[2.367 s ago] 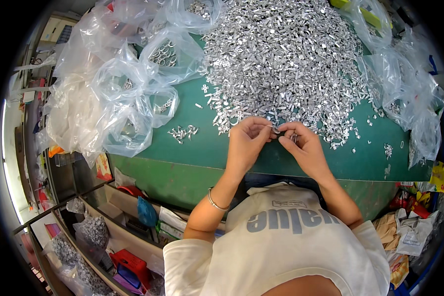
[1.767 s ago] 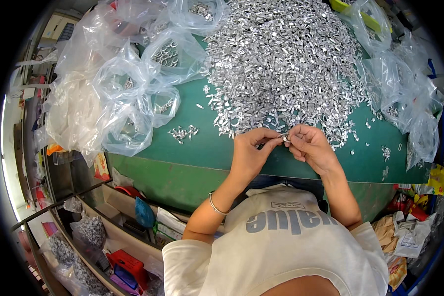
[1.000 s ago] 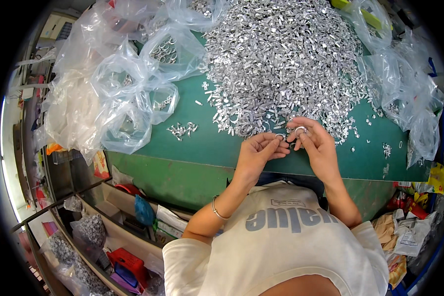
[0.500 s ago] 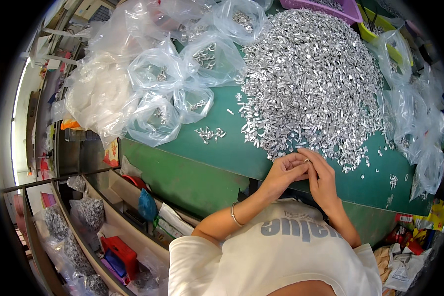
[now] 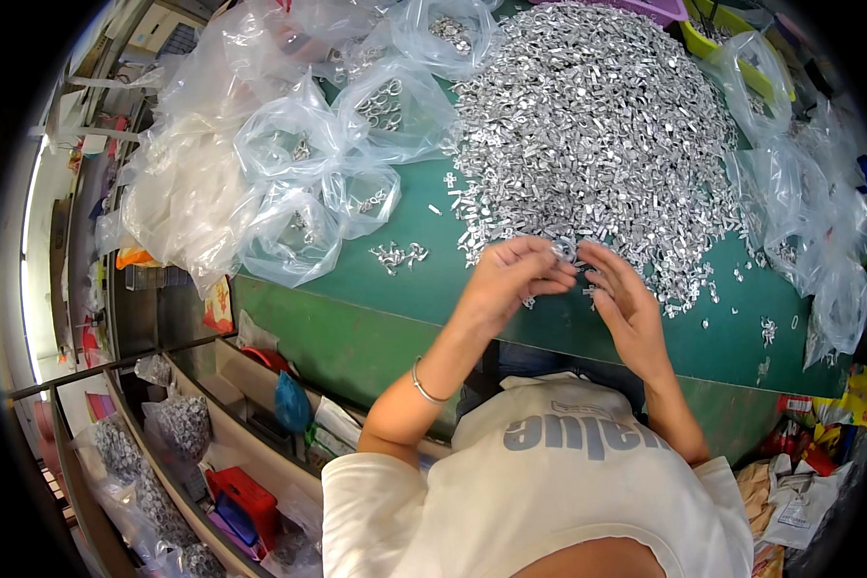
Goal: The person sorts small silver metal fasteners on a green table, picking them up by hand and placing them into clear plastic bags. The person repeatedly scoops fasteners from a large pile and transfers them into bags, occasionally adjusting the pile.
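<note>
A large heap of small silver metal pieces [image 5: 597,125] covers the far middle and right of the green table. At the heap's near edge my left hand [image 5: 513,279] pinches a shiny silver metal piece [image 5: 563,251] between thumb and fingertips; its exact shape is blurred. My right hand [image 5: 629,306] is just to the right, fingers curved and parted over the near edge of the heap, with nothing visible in them. A small cluster of silver pieces [image 5: 398,255] lies on the table to the left of my left hand.
Open clear plastic bags [image 5: 289,236] holding some metal pieces stand at the left. More plastic bags [image 5: 809,212] line the right edge. A purple basket [image 5: 660,10] and a yellow-green basket [image 5: 708,43] sit behind the heap. A compartmented shelf [image 5: 217,424] is below left.
My hands have moved forward onto the heap's near edge and parted; they were touching before. A shiny piece now shows in my left fingertips. The whole view has shifted slightly.
</note>
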A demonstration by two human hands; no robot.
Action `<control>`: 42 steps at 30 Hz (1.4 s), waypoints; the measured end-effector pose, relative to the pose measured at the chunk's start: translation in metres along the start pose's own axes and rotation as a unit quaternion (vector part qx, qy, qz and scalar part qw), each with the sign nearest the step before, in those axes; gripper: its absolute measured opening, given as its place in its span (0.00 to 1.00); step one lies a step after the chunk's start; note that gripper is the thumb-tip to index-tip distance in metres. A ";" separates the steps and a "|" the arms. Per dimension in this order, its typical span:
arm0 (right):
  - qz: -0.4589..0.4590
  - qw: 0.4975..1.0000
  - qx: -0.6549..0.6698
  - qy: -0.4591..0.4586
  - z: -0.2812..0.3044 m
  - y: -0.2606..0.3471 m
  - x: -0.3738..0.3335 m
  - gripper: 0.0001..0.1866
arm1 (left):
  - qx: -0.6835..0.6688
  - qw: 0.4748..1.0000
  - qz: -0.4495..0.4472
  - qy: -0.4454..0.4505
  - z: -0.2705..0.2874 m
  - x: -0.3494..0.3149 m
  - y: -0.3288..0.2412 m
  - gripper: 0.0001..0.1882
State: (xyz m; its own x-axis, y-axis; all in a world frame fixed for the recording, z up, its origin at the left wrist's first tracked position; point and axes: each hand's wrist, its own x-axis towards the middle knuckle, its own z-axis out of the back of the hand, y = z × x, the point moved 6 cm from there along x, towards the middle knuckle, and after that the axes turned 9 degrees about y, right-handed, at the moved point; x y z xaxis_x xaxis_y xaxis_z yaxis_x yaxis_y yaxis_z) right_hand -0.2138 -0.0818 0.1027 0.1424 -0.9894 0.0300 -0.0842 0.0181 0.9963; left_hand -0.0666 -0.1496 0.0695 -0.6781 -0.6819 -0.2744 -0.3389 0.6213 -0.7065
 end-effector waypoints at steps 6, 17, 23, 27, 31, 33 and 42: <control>-0.035 0.998 -0.003 -0.043 0.022 -0.023 -0.009 0.17 | 0.119 0.974 -0.144 -0.125 0.053 0.016 -0.099 0.09; 0.030 0.933 -0.359 0.013 -0.001 -0.009 0.008 0.17 | 0.529 0.753 -0.200 -0.337 0.073 0.020 -0.161 0.21; 0.096 0.841 -0.513 0.144 -0.046 -0.017 0.033 0.22 | 0.638 0.719 -0.235 -0.141 0.018 -0.024 -0.044 0.14; 0.075 0.807 -0.578 0.098 -0.030 -0.030 0.020 0.19 | 0.688 0.679 -0.184 -0.179 -0.002 -0.044 -0.012 0.18; 0.080 0.803 -0.590 0.014 -0.005 -0.024 0.006 0.15 | 0.683 0.682 -0.205 -0.162 0.004 -0.049 0.005 0.20; 0.092 0.828 -0.554 0.000 -0.005 -0.021 0.006 0.15 | 0.671 0.689 -0.223 -0.158 0.004 -0.051 0.007 0.20; 0.132 0.834 -0.532 0.063 -0.046 -0.026 0.038 0.13 | 0.657 0.690 -0.215 -0.214 0.005 -0.051 0.003 0.15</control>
State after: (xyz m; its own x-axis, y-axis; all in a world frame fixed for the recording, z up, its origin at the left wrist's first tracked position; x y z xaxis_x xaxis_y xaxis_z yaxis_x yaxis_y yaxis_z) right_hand -0.1608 -0.1130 0.0816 0.3649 -0.9090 0.2014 0.7844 0.4166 0.4595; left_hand -0.0302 -0.1152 0.0785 -0.3485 -0.9207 0.1758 0.6263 -0.3683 -0.6871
